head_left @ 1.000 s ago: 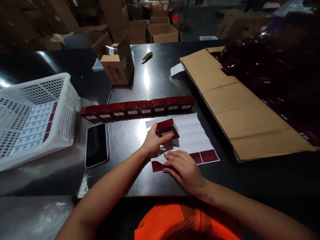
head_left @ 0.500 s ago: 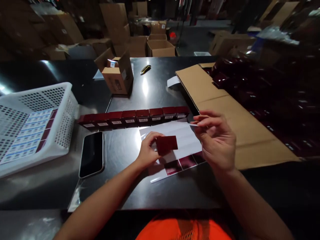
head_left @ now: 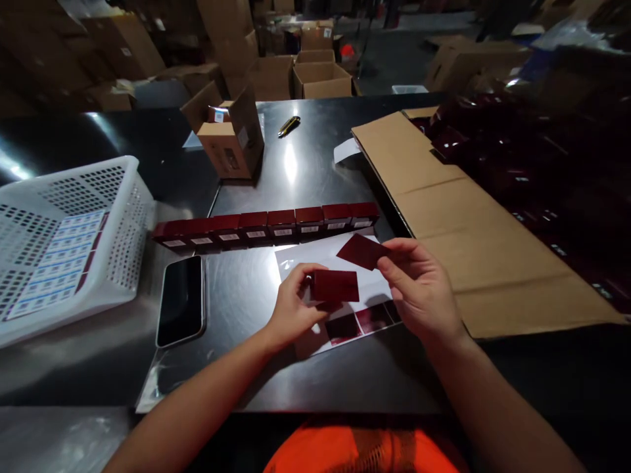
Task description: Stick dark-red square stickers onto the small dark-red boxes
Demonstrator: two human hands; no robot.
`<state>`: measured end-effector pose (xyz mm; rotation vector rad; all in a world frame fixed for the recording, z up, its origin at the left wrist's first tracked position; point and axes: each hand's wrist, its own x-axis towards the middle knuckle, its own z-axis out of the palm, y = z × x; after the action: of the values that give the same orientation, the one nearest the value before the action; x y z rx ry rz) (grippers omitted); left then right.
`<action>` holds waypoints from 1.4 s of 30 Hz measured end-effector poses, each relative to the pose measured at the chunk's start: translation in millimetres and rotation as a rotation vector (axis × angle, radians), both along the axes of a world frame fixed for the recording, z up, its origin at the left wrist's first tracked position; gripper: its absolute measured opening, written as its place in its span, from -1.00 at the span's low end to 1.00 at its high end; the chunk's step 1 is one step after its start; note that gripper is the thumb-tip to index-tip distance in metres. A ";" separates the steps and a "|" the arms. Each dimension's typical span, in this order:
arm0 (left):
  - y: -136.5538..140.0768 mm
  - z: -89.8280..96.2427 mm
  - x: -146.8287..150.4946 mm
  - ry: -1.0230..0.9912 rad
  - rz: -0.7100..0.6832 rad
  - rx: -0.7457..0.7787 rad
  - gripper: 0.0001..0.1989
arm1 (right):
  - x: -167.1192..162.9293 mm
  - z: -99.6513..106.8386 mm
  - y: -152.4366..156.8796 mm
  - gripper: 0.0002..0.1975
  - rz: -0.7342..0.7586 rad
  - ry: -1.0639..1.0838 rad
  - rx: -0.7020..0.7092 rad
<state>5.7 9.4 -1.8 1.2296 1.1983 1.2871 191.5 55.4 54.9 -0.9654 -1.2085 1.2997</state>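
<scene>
My left hand grips a small dark red box above the table. Between the thumb and fingers of my right hand is a dark red sticker, held by its right corner just above and right of the box. Below both hands lies a white sticker sheet, with several dark red stickers along its near edge. Beyond the sheet, a row of small dark red boxes stands side by side, white barcode labels facing me.
On the left are a white perforated basket holding label sheets and a phone. A small open carton and a utility knife sit farther back. To the right lies flat cardboard, beside piled dark red packages.
The sticker in my right hand, edge-on before, now shows its dark red face and is farther left, closer to the box. My left hand keeps hold of the box, shifted slightly right.
</scene>
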 end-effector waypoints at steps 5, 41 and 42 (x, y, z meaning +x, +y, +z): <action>-4.3 5.1 2.7 -0.337 -0.010 -0.225 -0.36 | -1.3 -5.4 0.9 -0.54 -0.020 0.034 -0.043; -6.8 15.6 -8.1 0.387 0.091 0.287 -0.62 | 6.9 5.7 -7.6 -0.78 0.214 -0.175 -0.253; -7.2 16.0 -8.1 0.387 0.081 0.295 -0.63 | 5.7 4.7 -7.6 -0.77 0.220 -0.184 -0.280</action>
<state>-2.4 2.1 14.3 1.7195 1.3723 1.3585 197.2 47.8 59.5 -1.1988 -1.3243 1.6133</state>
